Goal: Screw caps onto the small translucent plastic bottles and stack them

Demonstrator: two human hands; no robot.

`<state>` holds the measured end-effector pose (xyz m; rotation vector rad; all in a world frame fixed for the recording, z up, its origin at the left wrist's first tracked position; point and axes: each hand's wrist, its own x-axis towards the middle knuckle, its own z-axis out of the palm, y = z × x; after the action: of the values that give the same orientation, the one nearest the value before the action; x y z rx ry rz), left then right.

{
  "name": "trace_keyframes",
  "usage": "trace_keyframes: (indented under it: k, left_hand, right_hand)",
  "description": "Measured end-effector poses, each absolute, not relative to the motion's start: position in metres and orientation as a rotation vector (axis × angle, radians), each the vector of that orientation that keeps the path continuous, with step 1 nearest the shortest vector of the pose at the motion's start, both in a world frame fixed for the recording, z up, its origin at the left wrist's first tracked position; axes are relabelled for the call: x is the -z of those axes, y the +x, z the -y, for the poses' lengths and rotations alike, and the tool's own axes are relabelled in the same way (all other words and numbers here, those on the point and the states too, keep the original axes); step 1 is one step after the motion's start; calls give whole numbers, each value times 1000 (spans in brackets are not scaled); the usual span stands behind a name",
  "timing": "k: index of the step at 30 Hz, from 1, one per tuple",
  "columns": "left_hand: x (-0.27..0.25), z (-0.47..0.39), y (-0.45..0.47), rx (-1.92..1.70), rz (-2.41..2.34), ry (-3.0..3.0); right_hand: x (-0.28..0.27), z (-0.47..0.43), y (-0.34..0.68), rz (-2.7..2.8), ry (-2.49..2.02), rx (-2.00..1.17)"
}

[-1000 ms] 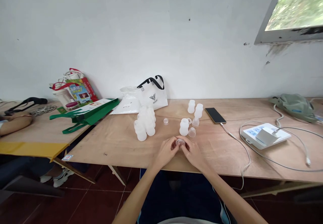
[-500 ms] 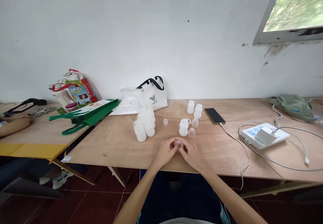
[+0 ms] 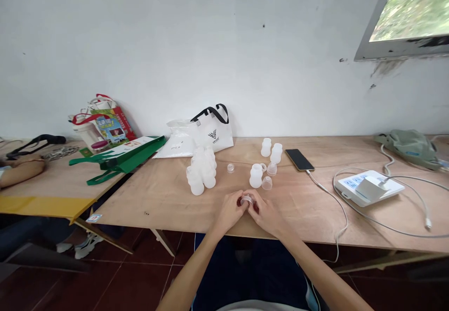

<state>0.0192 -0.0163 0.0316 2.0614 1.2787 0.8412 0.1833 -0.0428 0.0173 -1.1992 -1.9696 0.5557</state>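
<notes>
Near the table's front edge, my left hand (image 3: 230,210) and my right hand (image 3: 264,212) meet, fingers closed from both sides on a small clear plastic ring-shaped piece (image 3: 247,199). Its lower side is partly hidden by my fingers. Beyond my right hand stands a frosted white plastic bottle (image 3: 256,176), with a clear dome cap (image 3: 267,183) beside it and another dome cap (image 3: 271,169) behind. A small clear round piece (image 3: 230,168) lies farther off, ahead of my left hand. To the left, several frosted bottles (image 3: 201,170) stand grouped together.
Two more bottles (image 3: 271,150) stand at the back. A phone (image 3: 300,160) on a cable and a white power strip (image 3: 368,188) with loose cords lie to the right. White bags (image 3: 213,133) and a green bag (image 3: 126,159) are at left. Another person's arm (image 3: 24,170) rests far left.
The clear piece has turned between my fingers, and its ring shape shows more now. My hands stay in nearly the same place; the bottles and caps have not been moved.
</notes>
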Motion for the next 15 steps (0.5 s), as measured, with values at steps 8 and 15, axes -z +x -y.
trace_keyframes:
  k: [8,15]
  left_hand:
    - [-28,14,18,-823,-1337,1978]
    - [-35,18,14,-735,-1193,2116]
  right_hand:
    - [-15,43,182,2048,-1162,-470]
    - [-15,41,179,1857,-1309,-502]
